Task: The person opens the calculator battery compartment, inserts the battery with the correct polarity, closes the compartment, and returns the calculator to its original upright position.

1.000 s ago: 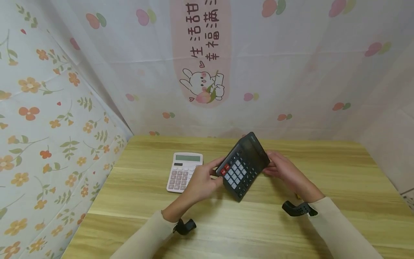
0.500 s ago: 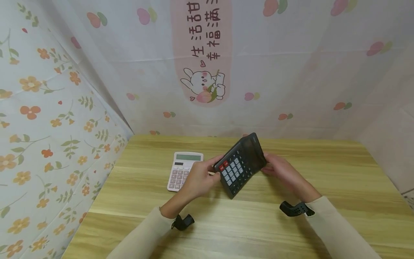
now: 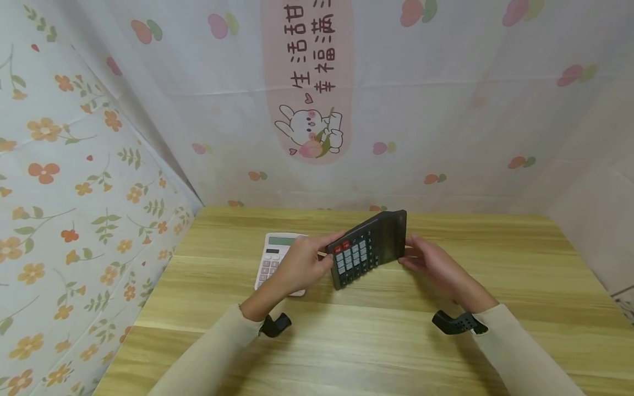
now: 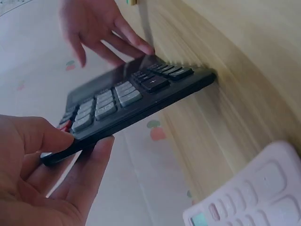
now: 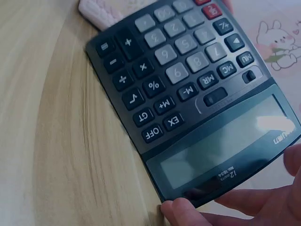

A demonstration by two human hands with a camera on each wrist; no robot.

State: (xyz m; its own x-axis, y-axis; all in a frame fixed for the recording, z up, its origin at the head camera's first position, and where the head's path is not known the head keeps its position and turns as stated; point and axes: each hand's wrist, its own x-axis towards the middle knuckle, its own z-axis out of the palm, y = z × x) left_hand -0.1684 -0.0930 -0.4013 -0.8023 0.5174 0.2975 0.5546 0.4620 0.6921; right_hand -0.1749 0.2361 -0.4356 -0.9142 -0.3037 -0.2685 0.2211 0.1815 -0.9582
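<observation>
A black calculator (image 3: 354, 256) with grey, black and red keys is raised on its side and tilted over the table. My left hand (image 3: 306, 265) pinches its red-key end, thumb on the key side and fingers behind, as the left wrist view shows. Beyond the screen end lies my right hand (image 3: 438, 265), its fingers fairly straight. In the right wrist view, fingertips (image 5: 181, 212) meet a corner of the screen end of the calculator (image 5: 188, 70). Whether the lower edge touches the table cannot be told. A pale pink calculator (image 3: 267, 269) lies flat, partly hidden behind my left hand.
The wood-grain table (image 3: 376, 346) ends at a printed white curtain (image 3: 446, 132) behind. Flowered cloth (image 3: 99, 220) hangs along the left. A black wrist mount (image 3: 276, 325) sits on my left wrist, and another mount (image 3: 458, 323) on my right.
The black calculator has turned more upright and its screen end has swung right and down. My left hand has shifted slightly left, covering more of the pink calculator. The right hand's fingers have loosened.
</observation>
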